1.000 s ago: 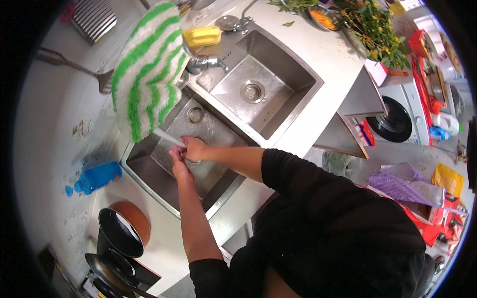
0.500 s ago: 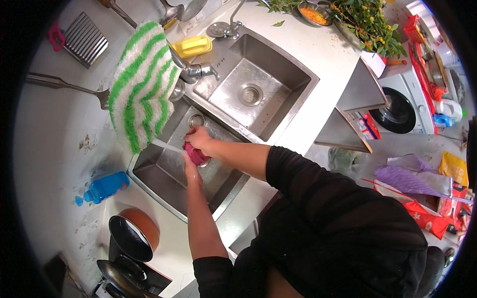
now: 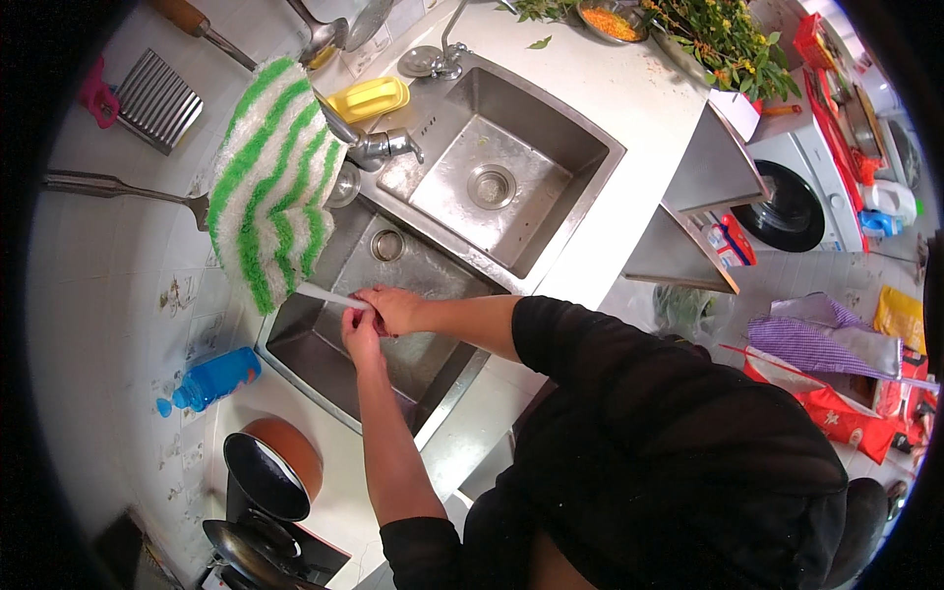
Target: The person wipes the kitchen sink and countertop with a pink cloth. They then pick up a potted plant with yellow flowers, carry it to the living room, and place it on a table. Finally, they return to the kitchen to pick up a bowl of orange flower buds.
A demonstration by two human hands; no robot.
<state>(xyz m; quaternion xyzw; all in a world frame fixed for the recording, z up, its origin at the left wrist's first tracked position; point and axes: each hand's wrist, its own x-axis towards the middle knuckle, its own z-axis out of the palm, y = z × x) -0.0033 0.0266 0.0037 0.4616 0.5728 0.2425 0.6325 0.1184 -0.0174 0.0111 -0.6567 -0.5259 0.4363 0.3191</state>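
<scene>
Over the near basin of the steel sink (image 3: 433,285), my left hand (image 3: 360,336) and my right hand (image 3: 393,309) are closed together. Between them is a soft pinkish-red piece (image 3: 381,325), mostly covered by my fingers; whether it is meat or cloth I cannot tell. A stream of water (image 3: 326,295) comes from beneath the towel and runs onto my fingers. That green-and-white striped towel (image 3: 270,197) hangs over the left side of the sink. The basin's drain (image 3: 387,245) lies just beyond my right hand.
A chrome faucet (image 3: 388,146) stands by the far basin, near a yellow dish (image 3: 369,98). On the left are a blue bottle (image 3: 218,379) and an orange-brown pot (image 3: 285,457). Leafy greens (image 3: 728,49) and a bowl of orange bits (image 3: 612,22) sit at the far right.
Both hands have shifted slightly toward the left and closed tighter together. The pinkish-red piece, plainly seen before, is now mostly hidden in my fingers. The whole view has shifted a little.
</scene>
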